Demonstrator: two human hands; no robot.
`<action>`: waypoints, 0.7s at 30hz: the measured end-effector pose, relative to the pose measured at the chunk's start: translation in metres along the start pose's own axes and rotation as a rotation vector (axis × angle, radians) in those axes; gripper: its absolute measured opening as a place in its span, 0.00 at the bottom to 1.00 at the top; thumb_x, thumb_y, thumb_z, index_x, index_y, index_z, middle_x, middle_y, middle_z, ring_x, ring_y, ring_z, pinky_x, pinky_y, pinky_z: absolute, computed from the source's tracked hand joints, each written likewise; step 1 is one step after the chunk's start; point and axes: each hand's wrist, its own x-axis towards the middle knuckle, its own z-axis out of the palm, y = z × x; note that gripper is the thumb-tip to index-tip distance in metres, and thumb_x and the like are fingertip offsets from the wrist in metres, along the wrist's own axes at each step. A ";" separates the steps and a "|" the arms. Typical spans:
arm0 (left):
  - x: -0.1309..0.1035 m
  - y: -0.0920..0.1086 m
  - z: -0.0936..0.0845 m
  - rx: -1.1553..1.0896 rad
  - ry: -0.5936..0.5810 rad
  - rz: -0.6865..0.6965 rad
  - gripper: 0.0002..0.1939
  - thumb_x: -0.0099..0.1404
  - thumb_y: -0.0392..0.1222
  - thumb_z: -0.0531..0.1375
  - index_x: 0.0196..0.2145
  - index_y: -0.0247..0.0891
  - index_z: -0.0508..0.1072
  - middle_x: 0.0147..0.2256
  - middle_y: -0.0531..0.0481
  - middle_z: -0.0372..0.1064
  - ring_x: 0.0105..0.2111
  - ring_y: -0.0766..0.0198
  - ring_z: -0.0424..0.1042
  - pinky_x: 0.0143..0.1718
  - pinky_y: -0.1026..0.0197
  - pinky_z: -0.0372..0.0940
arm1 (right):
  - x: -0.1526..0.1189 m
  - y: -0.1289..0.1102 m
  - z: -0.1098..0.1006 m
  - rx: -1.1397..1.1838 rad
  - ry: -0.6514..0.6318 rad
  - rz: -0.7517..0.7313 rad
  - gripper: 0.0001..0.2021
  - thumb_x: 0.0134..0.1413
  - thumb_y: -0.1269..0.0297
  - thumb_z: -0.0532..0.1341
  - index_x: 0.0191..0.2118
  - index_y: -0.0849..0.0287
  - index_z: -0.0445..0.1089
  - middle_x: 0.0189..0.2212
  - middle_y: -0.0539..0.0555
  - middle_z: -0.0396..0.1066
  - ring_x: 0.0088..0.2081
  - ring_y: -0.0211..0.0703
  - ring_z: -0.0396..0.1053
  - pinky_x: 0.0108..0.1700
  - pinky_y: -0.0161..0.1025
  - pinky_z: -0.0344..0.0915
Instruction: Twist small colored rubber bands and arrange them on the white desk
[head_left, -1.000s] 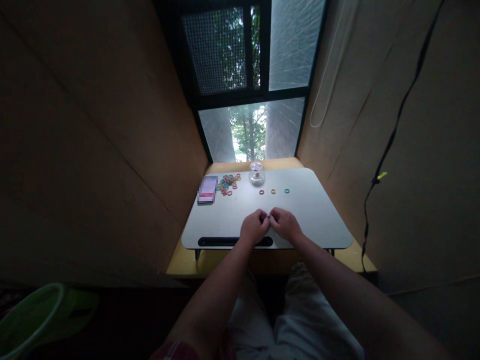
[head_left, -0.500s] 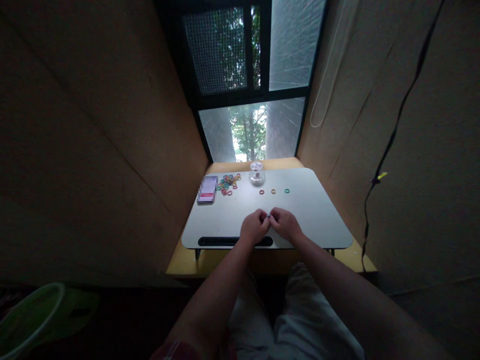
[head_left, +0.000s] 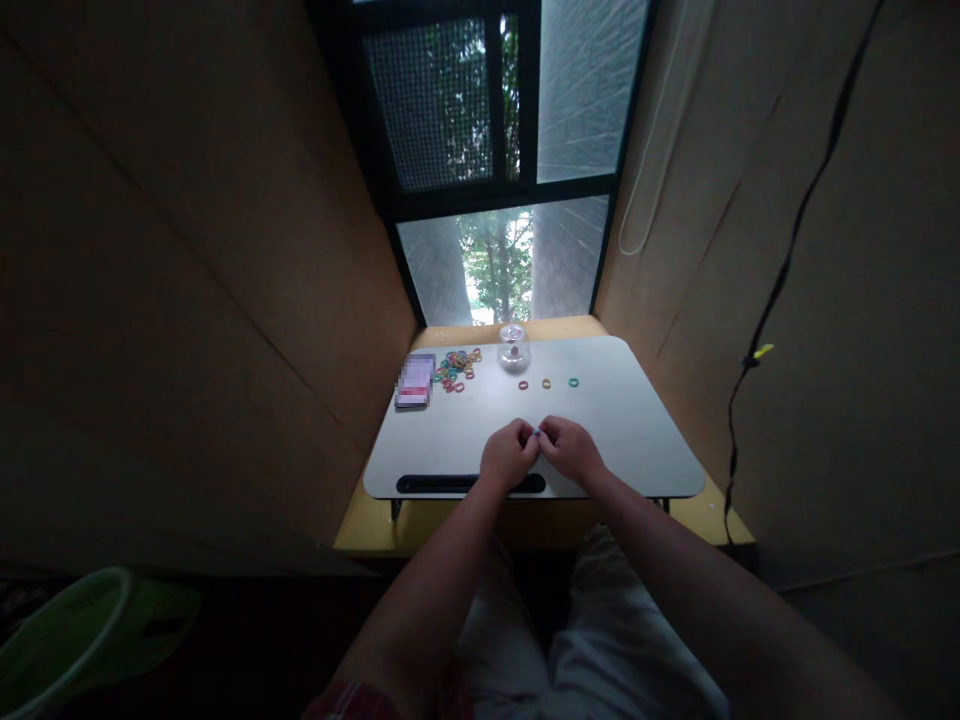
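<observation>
Both hands meet above the front middle of the white folding table (head_left: 615, 440), fingertips pinched together and touching. My left hand (head_left: 511, 453) and my right hand (head_left: 568, 446) are closed on a small bluish thing (head_left: 537, 432), largely hidden by the fingers. Beyond them lie three small rings like hair ties, spaced in a row: a red ring (head_left: 523, 385), a yellow ring (head_left: 546, 384) and a green ring (head_left: 574, 382). A loose pile of coloured rings (head_left: 457, 365) rests at the back left.
A phone with a blurred screen (head_left: 415, 381) lies at the table's left edge. Behind the row stands a clear round container (head_left: 514, 356). A black slot (head_left: 435, 484) runs along the front edge. Walls close in on both sides; a green basket (head_left: 97, 630) is low at left.
</observation>
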 end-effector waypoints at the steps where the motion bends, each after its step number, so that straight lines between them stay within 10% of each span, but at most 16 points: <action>1: 0.000 0.000 0.000 -0.004 -0.001 0.001 0.09 0.62 0.46 0.54 0.32 0.40 0.69 0.27 0.53 0.70 0.27 0.67 0.65 0.28 0.65 0.55 | 0.000 0.000 0.000 -0.001 -0.003 0.004 0.06 0.51 0.66 0.55 0.27 0.57 0.67 0.24 0.50 0.68 0.27 0.38 0.62 0.31 0.34 0.54; 21: 0.001 -0.005 0.004 0.001 0.026 0.040 0.08 0.63 0.46 0.54 0.33 0.41 0.69 0.27 0.55 0.69 0.26 0.68 0.65 0.27 0.65 0.53 | -0.001 0.001 -0.001 0.121 -0.026 -0.011 0.11 0.50 0.67 0.56 0.40 0.54 0.71 0.26 0.48 0.71 0.26 0.37 0.64 0.32 0.33 0.58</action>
